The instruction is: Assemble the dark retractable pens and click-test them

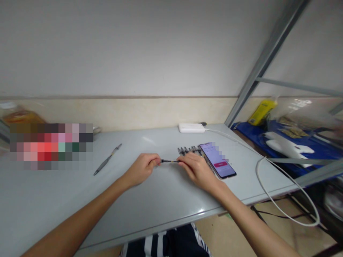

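A slim dark pen [169, 161] is stretched level between my two hands, above the desk. My left hand [146, 166] pinches one end of it, fingers closed. At the other end, my right hand [197, 169] grips it between thumb and fingers. Behind and partly under my right hand lies a row of several similar pens [187, 149], their lower parts hidden. One grey pen [107, 160] lies slanted on the desk to the left, apart from my left hand. Just right of my right hand is a phone [219, 160] with its screen lit.
The light grey desk [150, 207] has its front edge near my lap. A white power bank [191, 128] at the back trails a white cable [258, 171] over the right edge. Metal bed frame posts [257, 75] rise at right, beside a blue surface [243, 132] with a yellow packet [262, 111].
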Action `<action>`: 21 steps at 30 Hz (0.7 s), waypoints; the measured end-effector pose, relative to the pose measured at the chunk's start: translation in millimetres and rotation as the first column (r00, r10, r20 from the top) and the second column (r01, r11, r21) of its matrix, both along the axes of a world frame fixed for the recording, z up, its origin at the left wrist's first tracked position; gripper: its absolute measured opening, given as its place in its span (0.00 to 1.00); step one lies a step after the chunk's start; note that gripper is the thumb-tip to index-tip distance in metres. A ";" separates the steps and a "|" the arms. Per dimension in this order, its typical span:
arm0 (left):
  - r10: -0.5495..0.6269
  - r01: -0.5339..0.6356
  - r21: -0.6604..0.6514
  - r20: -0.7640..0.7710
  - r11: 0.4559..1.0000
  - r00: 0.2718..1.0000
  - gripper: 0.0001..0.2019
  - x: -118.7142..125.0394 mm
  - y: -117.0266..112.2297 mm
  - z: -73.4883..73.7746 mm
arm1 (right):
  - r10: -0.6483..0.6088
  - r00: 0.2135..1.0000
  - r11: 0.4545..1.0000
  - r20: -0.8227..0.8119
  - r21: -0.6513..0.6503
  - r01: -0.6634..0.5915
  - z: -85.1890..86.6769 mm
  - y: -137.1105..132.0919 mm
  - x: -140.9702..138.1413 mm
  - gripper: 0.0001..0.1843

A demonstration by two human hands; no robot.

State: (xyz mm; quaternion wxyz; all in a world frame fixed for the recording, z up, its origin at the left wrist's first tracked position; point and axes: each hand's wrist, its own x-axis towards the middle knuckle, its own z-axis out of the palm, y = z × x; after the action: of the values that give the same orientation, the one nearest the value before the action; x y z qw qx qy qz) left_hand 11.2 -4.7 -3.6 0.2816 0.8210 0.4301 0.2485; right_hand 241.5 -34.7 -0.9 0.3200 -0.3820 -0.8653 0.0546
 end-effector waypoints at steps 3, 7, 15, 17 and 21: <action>0.040 -0.042 0.079 0.016 0.996 0.999 0.14 1.3 -0.7 -2.2 | -0.026 0.999 0.996 -0.023 -0.089 0.024 2.1 -1.7 -4.3 0.13; 0.061 -0.065 0.127 0.035 0.990 0.998 0.13 2.9 -2.7 -1.4 | -0.048 0.997 0.983 -0.055 -0.180 0.037 9.4 -4.4 -6.6 0.14; 0.043 -0.054 0.098 0.107 0.994 0.993 0.12 10.8 -5.2 -1.8 | -0.235 0.905 0.877 -0.353 -0.478 0.041 11.1 -1.6 -7.2 0.16; 0.032 -0.040 0.046 0.162 0.998 0.986 0.13 12.4 -4.8 -3.4 | -0.305 0.823 0.831 -0.480 -0.556 -0.017 9.8 0.9 -8.0 0.15; 0.019 0.014 -0.116 0.283 0.993 0.959 0.16 13.9 -5.1 -7.3 | -0.324 0.722 0.793 -0.612 -0.592 -0.146 13.5 2.7 -12.8 0.15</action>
State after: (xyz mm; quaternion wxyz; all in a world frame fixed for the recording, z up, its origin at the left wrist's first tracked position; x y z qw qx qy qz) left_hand 25.1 -9.7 -10.9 0.3876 0.7585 0.4001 0.3380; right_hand 228.7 -32.0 12.7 0.4802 -0.4587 -0.5992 0.4472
